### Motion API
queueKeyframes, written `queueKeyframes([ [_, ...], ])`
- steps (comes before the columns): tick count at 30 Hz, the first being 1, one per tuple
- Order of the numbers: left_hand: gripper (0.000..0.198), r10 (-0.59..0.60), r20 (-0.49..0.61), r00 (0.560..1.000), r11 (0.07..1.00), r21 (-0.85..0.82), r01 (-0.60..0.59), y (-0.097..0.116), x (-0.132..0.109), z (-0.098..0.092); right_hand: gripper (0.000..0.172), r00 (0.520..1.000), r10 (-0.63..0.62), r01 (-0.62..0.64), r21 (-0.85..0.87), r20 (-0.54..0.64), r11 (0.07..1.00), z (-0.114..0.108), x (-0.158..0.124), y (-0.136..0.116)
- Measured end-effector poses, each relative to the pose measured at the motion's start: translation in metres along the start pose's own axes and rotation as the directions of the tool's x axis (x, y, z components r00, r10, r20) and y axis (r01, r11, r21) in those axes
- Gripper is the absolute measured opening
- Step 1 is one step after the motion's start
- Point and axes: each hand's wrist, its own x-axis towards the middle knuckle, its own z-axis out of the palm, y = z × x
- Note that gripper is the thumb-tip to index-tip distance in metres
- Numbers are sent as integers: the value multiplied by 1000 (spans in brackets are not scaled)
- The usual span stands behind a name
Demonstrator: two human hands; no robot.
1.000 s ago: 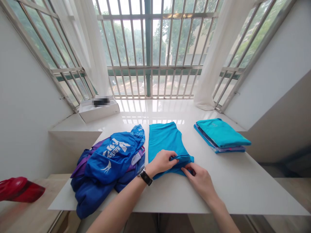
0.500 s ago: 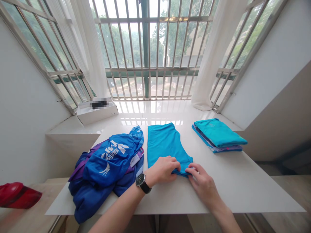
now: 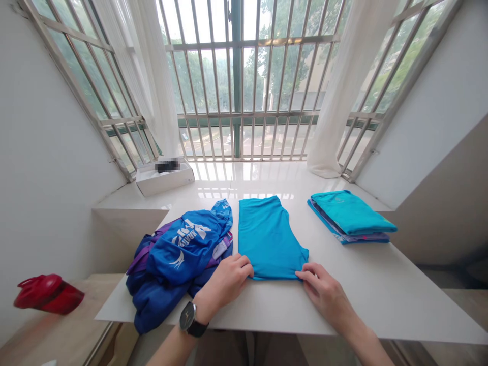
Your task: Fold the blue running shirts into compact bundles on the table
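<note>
Right, the turquoise garment [image 3: 269, 239] lies flat mid-table, just beside the rumpled heap [image 3: 173, 259] of blue and purple clothes and well apart from the neat stack [image 3: 353, 216] on the right. The right hand [image 3: 324, 292] has thumb and fingertips together, seemingly nipping the near right corner; the left hand [image 3: 231, 278] sits at the near left corner, fingers curled, but whether they pinch the cloth or only press it, I can't tell. The stack looks like the finished share, this piece seems part-folded, and the heap appears to be what is left. Counting pieces is hopeless: upper layers hide the lower ones. The left thumb is hard to make out, pixelation masks a dark item [image 3: 168, 165] at the white box [image 3: 165, 183], and both forearms run off the bottom edge.
</note>
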Motion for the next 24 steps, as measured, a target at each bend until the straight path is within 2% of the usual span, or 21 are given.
queueKeyframes([
  [3,25,-46,-10,999,999,-24,46,0,-6,-1,30,999,-29,29,-18,26,999,-4,-4,-1],
  [5,23,-73,28,997,997,-10,73,6,-5,-9,33,999,-30,32,-42,46,999,-7,-7,-4],
  [7,16,-86,73,994,996,15,85,14,1,-18,36,998,-20,24,-66,63,998,-9,-11,-8],
  [9,13,-82,60,995,996,30,80,22,12,-22,38,997,-7,13,-82,73,997,-10,-14,-11],
  [11,25,-64,5,998,998,24,64,26,24,-16,38,997,1,6,-92,75,996,-9,-18,-12],
  [12,37,-51,-16,999,999,17,52,27,29,-9,38,997,2,5,-96,74,995,-9,-19,-12],
  [14,62,-41,-4,999,999,7,41,27,34,8,36,998,3,5,-110,68,994,-8,-21,-11],
  [15,68,-36,11,999,999,4,36,26,35,17,35,998,3,4,-119,65,993,-9,-20,-12],
  [18,67,-18,16,1000,1000,-8,18,22,33,36,25,998,13,-4,-162,58,987,-10,-9,-17],
  [20,65,-12,-6,1000,1000,-16,12,22,31,39,21,999,10,-1,-177,52,984,-9,5,-25],
  [22,65,-19,-20,1000,999,-37,18,23,29,36,27,997,-25,36,-155,72,987,-4,18,-33],
  [24,69,-26,-16,1000,996,-82,25,21,26,31,42,989,-75,89,-106,130,990,5,27,-37],
])
